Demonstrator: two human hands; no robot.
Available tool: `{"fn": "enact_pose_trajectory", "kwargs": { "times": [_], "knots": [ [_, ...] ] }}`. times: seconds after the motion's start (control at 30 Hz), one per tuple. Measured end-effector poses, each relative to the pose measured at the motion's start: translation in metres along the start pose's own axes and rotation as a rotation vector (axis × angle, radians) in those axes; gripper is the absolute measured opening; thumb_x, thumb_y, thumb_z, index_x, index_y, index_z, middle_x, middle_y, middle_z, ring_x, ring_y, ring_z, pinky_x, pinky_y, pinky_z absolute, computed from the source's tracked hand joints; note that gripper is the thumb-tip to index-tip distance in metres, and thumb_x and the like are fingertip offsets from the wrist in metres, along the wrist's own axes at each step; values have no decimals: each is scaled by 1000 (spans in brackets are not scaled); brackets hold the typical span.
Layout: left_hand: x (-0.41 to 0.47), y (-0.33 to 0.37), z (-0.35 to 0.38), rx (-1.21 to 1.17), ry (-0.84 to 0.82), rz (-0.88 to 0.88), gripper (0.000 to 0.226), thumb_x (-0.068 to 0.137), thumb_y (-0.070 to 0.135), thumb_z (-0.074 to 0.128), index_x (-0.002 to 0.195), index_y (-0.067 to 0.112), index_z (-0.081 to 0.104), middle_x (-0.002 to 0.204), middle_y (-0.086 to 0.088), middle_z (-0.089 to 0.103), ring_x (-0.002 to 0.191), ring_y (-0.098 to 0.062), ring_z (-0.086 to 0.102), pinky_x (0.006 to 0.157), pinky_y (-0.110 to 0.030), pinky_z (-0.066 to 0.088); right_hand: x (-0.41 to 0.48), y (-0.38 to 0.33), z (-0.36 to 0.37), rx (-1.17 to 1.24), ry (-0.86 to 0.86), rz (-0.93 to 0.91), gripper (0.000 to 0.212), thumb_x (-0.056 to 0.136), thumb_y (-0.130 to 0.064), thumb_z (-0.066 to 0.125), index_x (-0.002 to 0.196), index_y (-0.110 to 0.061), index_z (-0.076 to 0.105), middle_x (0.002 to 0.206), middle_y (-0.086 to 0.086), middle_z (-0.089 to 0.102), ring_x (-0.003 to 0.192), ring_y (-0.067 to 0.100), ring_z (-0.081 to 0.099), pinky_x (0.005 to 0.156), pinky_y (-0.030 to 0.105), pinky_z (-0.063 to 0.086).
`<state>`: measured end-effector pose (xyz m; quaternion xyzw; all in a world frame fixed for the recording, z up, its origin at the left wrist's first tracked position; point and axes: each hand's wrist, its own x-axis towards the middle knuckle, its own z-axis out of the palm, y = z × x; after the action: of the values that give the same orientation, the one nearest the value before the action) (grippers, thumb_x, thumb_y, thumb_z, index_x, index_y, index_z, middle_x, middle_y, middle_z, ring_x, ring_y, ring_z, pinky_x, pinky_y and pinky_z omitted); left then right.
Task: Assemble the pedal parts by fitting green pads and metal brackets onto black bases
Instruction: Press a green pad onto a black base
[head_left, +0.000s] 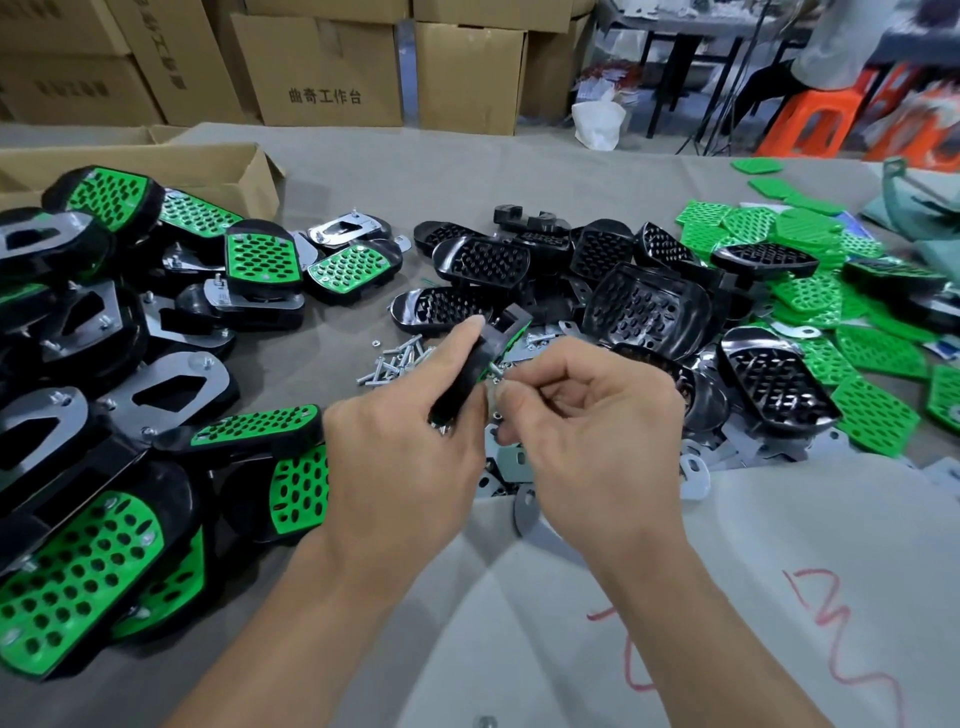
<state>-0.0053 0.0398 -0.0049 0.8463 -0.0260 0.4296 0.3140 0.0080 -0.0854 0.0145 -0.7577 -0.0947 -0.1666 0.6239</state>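
While the left hand (395, 441) grips the pedal (470, 374) clear of the surface (363, 156), thumb up near its far end and fingers curled round the body, the part is turned on edge. That is prob. so the fastening side faces the right hand (587, 415) instead of lying flat. The right hand's fingertips are pinched shut on something small and silver against the pedal's side. It is a screw or nut, can't tell which.

The pedal's long axis runs from low and near, by the left palm, up and away to the right, w/ its far end pointing at the heap of black bases (644, 306). A thin green line shows along its edge, so a pad seems already fitted.

Supplies sit w/in easy reach: loose screws (395, 358) just beyond the hands, metal brackets (511, 462) under them, green pads (810, 301) far right. Finished pedals (93, 582) are piled left, apart from the raw stock.
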Motion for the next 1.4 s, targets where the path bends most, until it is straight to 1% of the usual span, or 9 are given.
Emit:
{"fn": "enact_pose_trajectory", "kwargs": {
  "times": [0.17,0.37,0.47,0.57,0.73,1.0,1.07,1.27,1.4],
  "knots": [
    [-4,0,5,44,58,191,44,77,6,78,121,6,75,89,-7,79,87,-18,54,70,-8,35,2,0,-2,605,-44,412,27,82,15,63,64,-4,69,56,15,62,45,19,58,50,27,52],
    [0,-3,2,-204,-89,-146,42,83,19,72,124,24,75,89,8,79,75,3,64,75,-12,50,2,3,2,179,9,97,13,75,-4,83,72,-12,73,59,3,70,50,13,64,51,21,50],
    [8,3,0,-639,-196,-400,40,81,11,75,117,29,76,100,14,79,92,-1,73,87,-25,58,12,10,-8,-189,185,-10,50,58,-48,90,98,-32,65,90,-15,68,89,5,64,78,17,46],
    [14,6,-2,-866,-259,-428,35,79,8,77,105,31,79,96,2,80,88,-8,73,80,-23,58,17,11,-14,-73,-6,66,88,55,-61,83,133,-38,50,125,-17,58,116,-4,56,96,12,44],
    [9,6,-6,-760,-332,-353,34,83,11,75,96,42,79,85,4,77,77,-5,67,72,-23,58,15,14,-12,250,-104,218,42,53,-43,91,83,-23,68,69,-7,67,61,12,61,58,31,54],
    [6,4,-6,-507,-509,-288,27,75,26,69,102,31,70,68,6,59,62,-18,52,57,-32,47,16,24,-10,183,-39,317,50,57,-46,89,77,-14,57,63,-3,56,58,17,52,52,37,48],
    [10,0,-8,-514,-538,-341,29,76,37,69,104,39,72,72,8,66,68,-20,63,65,-43,59,18,25,-11,136,-84,312,38,68,-46,83,76,-18,59,63,-6,58,60,15,53,55,35,48],
    [23,-11,-5,-617,-263,-586,35,86,12,76,79,46,81,79,8,78,70,-5,70,64,-33,64,16,21,-4,248,-107,324,20,90,-37,55,96,-28,73,90,-9,71,83,11,65,74,35,56],
    [36,-18,-12,-839,8,-924,22,90,5,73,77,20,83,80,-2,79,68,-17,76,48,-26,57,17,30,-10,-258,49,124,19,91,-18,62,91,-33,74,87,-14,72,88,5,66,84,31,54]
  ]
}}
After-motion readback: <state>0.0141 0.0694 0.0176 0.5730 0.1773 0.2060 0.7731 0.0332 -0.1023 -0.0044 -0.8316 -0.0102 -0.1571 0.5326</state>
